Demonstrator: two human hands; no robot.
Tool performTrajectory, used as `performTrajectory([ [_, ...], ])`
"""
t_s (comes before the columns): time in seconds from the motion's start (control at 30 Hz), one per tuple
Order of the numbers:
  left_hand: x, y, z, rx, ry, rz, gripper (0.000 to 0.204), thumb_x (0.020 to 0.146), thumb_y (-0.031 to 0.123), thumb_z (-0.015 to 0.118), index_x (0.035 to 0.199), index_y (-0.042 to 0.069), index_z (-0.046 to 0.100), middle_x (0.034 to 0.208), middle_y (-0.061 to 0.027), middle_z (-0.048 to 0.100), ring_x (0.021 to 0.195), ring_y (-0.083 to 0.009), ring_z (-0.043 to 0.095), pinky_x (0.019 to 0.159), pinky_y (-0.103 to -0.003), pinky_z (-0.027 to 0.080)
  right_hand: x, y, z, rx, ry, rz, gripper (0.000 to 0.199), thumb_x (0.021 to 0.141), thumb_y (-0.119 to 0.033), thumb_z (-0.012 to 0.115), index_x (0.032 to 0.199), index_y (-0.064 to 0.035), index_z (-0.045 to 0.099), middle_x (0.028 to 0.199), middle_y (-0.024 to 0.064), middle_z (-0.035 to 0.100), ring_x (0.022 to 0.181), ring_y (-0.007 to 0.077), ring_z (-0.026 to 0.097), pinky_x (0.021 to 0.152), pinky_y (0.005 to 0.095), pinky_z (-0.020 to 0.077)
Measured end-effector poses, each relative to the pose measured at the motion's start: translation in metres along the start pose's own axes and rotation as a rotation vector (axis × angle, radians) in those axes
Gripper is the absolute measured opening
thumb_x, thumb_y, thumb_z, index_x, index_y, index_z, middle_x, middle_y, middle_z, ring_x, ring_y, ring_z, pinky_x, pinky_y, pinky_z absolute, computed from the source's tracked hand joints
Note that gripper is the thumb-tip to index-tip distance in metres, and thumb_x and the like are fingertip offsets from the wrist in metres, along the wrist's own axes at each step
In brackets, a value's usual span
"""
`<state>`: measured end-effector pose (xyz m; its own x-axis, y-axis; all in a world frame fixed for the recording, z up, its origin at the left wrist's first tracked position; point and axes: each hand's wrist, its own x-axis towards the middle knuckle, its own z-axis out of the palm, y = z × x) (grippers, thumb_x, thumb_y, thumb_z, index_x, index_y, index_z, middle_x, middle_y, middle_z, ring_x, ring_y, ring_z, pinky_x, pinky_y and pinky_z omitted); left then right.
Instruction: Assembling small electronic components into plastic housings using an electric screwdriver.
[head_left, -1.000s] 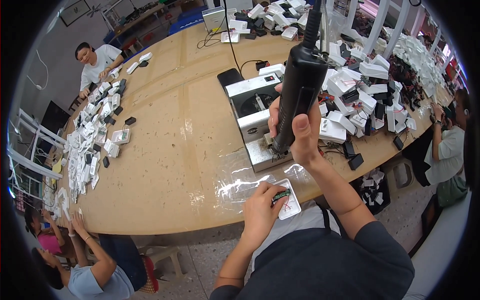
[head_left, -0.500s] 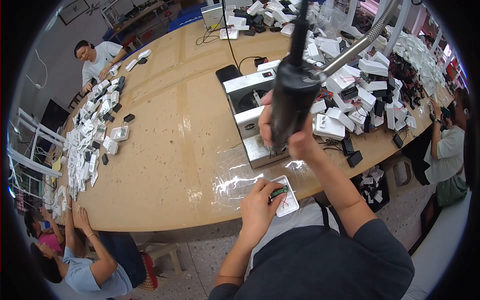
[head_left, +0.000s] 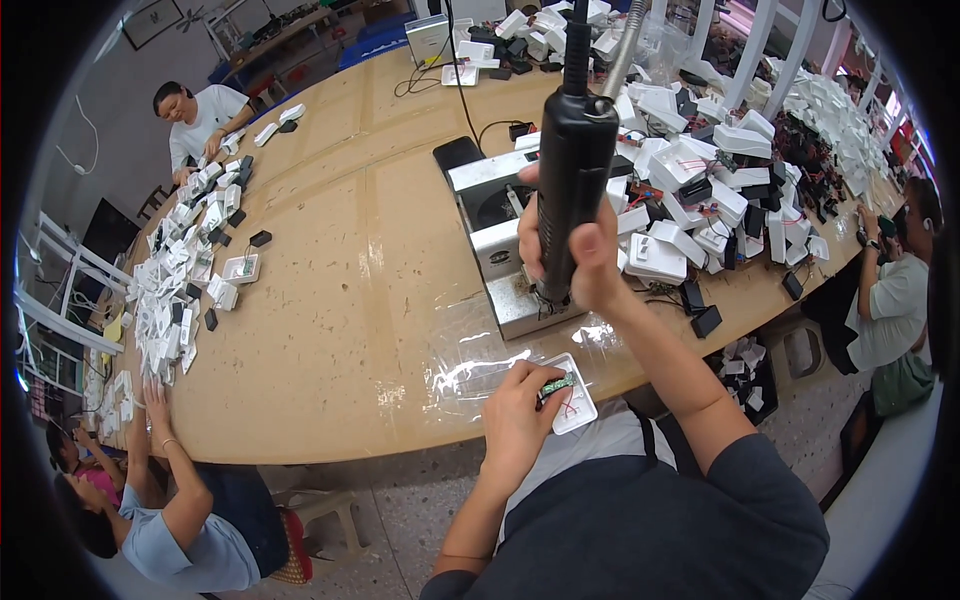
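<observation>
Your white case [head_left: 585,412] sits open side up at the near edge of the table [head_left: 300,320], right in front of you, prob. so the inside w/ its thin red wires [head_left: 570,407] faces you and stays within easy reach. One end seems to jut past the edge toward your lap. The small green circuit board [head_left: 557,384] is over that case, angled, presumably steadied there so it doesn't slide or tug the wires (they look slack enough, tho hard to be sure at this size).

The black power driver [head_left: 578,165] is upright, nose down over the front of the metal box machine [head_left: 497,240]; its cord and a coiled metal sleeve [head_left: 627,50] run up from the top, so some wt. may be carried from above. Can't tell if the tip touches the machine.

Grip: your right hand [head_left: 580,255] is wrapped firmly round the driver's lower body, thumb on the near side, no gap to speak of. Your left hand [head_left: 515,408] is nearly closed, pinching the board btwn thumb and fingertips; the exact contact is partly hidden by your own fingers.
</observation>
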<state>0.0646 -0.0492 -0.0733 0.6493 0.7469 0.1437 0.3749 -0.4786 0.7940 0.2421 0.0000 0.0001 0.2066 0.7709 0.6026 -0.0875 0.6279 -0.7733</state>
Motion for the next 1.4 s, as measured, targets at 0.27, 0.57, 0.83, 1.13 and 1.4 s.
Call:
performTrajectory([
  [0.27, 0.003, 0.001, 0.001, -0.005, 0.002, 0.016, 0.02, 0.079, 0.015, 0.08, 0.097, 0.01, 0.074, 0.089, -0.0062, 0.065, 0.062, -0.0189, 0.062, 0.059, -0.032, 0.05, -0.005, -0.006, -0.001, -0.098, 0.091, -0.048, 0.091, 0.086, -0.074, 0.056, 0.132, 0.0028, 0.037, 0.068, 0.005, 0.051, 0.052, 0.01, 0.05, 0.048, 0.0236, 0.0427],
  [0.57, 0.005, 0.001, -0.002, 0.001, -0.001, 0.028, 0.025, 0.076, 0.016, 0.082, 0.098, 0.009, 0.073, 0.09, -0.0068, 0.065, 0.069, -0.0252, 0.064, 0.062, -0.035, 0.05, -0.063, -0.041, 0.009, -0.061, 0.044, 0.137, 0.1, 0.081, -0.083, 0.05, 0.134, -0.0009, 0.031, 0.074, 0.0056, 0.052, 0.057, 0.0119, 0.054, 0.053, 0.0242, 0.0478],
  [0.83, 0.005, 0.004, -0.001, 0.03, -0.004, 0.032, 0.019, 0.082, 0.018, 0.077, 0.099, 0.01, 0.071, 0.09, -0.006, 0.062, 0.066, -0.0256, 0.065, 0.06, -0.037, 0.049, -0.087, -0.029, 0.004, -0.106, 0.097, 0.202, 0.099, 0.08, -0.084, 0.048, 0.131, -0.0016, 0.032, 0.072, 0.0052, 0.052, 0.056, 0.0115, 0.054, 0.053, 0.0237, 0.0478],
  [1.13, 0.004, 0.006, -0.002, 0.028, -0.016, 0.011, 0.019, 0.082, 0.017, 0.077, 0.099, 0.011, 0.071, 0.09, -0.006, 0.062, 0.069, -0.0258, 0.065, 0.062, -0.038, 0.049, -0.094, -0.021, 0.005, -0.087, 0.116, 0.177, 0.094, 0.082, -0.079, 0.056, 0.129, -0.0004, 0.035, 0.072, 0.0061, 0.054, 0.056, 0.0116, 0.054, 0.052, 0.0246, 0.047],
  [1.4, 0.009, 0.006, -0.002, 0.05, -0.051, -0.008, 0.018, 0.081, 0.016, 0.076, 0.098, 0.009, 0.071, 0.089, -0.0077, 0.062, 0.071, -0.0291, 0.065, 0.063, -0.041, 0.05, -0.109, -0.002, -0.002, 0.001, 0.009, 0.216, 0.095, 0.081, -0.079, 0.057, 0.132, -0.0016, 0.037, 0.069, 0.0053, 0.055, 0.057, 0.0119, 0.053, 0.053, 0.0252, 0.0441],
])
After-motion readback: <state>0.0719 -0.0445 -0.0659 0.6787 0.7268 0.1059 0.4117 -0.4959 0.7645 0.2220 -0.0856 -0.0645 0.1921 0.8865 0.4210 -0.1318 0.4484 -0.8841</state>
